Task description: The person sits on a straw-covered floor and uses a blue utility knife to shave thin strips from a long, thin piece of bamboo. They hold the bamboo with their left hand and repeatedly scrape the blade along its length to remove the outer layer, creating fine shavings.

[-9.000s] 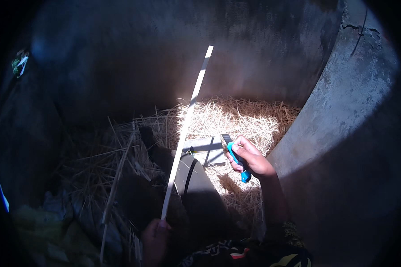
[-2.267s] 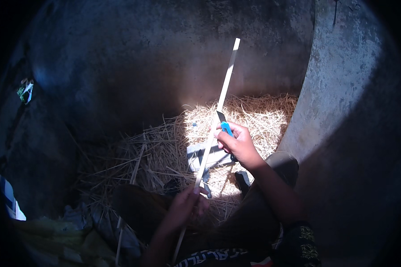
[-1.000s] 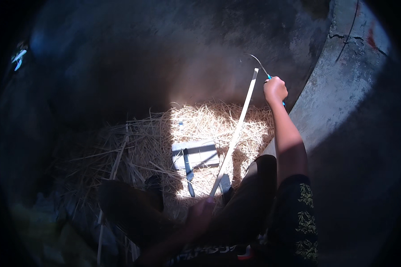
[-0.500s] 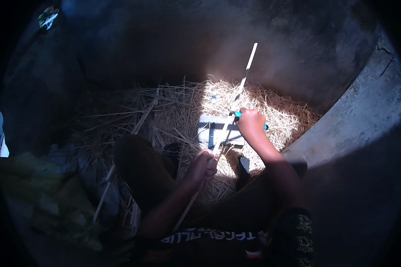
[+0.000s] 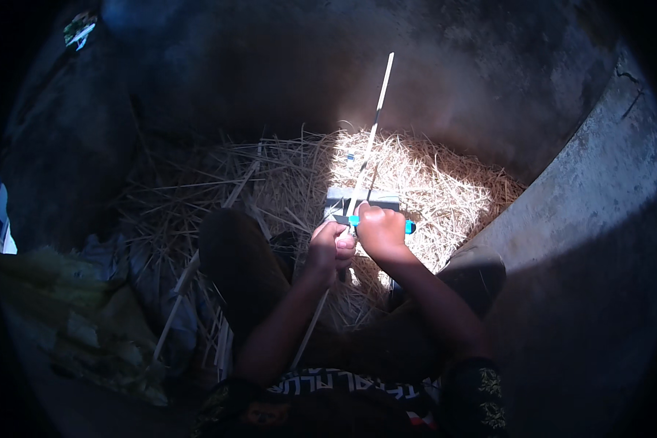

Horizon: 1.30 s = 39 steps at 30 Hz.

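My left hand (image 5: pixel 329 250) is closed around a long, thin, pale strip of wood or bamboo (image 5: pixel 385 80). The strip slants from near my lap, through the fist, up toward the far wall. My right hand (image 5: pixel 381 229) grips a knife with a turquoise handle (image 5: pixel 353 220). Its short dark blade lies across the strip just beyond my left fist, and the two hands almost touch. Under them is a pale grey block (image 5: pixel 387 198), partly hidden by my hands, in a patch of sunlight.
Straw-like shavings (image 5: pixel 445 182) cover the floor around the block. More pale strips (image 5: pixel 174 315) lie beside my left knee (image 5: pixel 233 244). A greenish-yellow sheet or sack (image 5: pixel 73 321) is crumpled at the left. A dark wall (image 5: pixel 270 73) stands ahead, and a concrete slope (image 5: pixel 591 182) rises right.
My right hand has drawn the knife back along the strip, down and left, to beside my left fist. The strip's far end has swung left. My left hand still grips it.
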Tool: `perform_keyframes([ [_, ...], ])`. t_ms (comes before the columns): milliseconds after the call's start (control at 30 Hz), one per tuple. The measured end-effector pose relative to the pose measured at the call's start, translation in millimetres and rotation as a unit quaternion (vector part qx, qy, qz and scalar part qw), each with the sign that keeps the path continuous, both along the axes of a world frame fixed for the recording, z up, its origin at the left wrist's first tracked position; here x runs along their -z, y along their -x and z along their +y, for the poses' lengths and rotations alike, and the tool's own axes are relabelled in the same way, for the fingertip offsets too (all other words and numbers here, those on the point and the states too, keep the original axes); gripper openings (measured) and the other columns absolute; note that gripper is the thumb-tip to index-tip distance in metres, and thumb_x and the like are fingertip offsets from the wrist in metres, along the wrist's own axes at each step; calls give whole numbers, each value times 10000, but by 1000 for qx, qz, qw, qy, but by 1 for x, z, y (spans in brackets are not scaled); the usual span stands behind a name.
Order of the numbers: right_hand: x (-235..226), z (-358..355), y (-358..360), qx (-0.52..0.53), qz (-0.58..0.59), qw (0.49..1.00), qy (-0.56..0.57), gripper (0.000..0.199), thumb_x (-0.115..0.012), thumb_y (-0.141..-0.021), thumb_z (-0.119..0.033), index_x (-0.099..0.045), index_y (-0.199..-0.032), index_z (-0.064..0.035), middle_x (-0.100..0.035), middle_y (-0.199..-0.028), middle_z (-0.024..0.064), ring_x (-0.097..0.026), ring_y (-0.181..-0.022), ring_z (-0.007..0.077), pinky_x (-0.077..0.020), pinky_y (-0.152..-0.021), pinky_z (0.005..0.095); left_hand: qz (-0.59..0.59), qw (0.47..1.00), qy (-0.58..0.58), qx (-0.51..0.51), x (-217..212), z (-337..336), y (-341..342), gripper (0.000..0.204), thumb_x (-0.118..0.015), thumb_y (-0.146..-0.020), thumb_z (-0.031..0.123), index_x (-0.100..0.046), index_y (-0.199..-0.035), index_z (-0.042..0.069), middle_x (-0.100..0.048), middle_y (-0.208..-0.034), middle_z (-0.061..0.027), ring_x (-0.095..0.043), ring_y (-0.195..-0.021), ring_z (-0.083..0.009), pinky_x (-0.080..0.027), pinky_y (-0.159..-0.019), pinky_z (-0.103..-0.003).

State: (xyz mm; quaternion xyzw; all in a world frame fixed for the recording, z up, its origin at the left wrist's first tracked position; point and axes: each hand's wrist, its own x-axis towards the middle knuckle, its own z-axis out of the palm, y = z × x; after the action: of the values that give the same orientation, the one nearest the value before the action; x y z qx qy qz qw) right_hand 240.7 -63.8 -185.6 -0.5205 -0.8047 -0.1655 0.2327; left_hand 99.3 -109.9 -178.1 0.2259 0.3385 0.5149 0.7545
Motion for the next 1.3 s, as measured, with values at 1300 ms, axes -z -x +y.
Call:
perform_keyframes([
  [1300, -71, 74, -127, 211, 86, 974, 13, 131, -701, -785, -211, -744, -849, -105, -703, -751, 180, -712, -718, 365, -577, -674, 482, 107, 968, -107, 201, -13, -46, -7, 270, -440, -1067, 313, -543, -1028, 66, -392, -679, 68, -330, -533, -35, -293, -467, -217],
])
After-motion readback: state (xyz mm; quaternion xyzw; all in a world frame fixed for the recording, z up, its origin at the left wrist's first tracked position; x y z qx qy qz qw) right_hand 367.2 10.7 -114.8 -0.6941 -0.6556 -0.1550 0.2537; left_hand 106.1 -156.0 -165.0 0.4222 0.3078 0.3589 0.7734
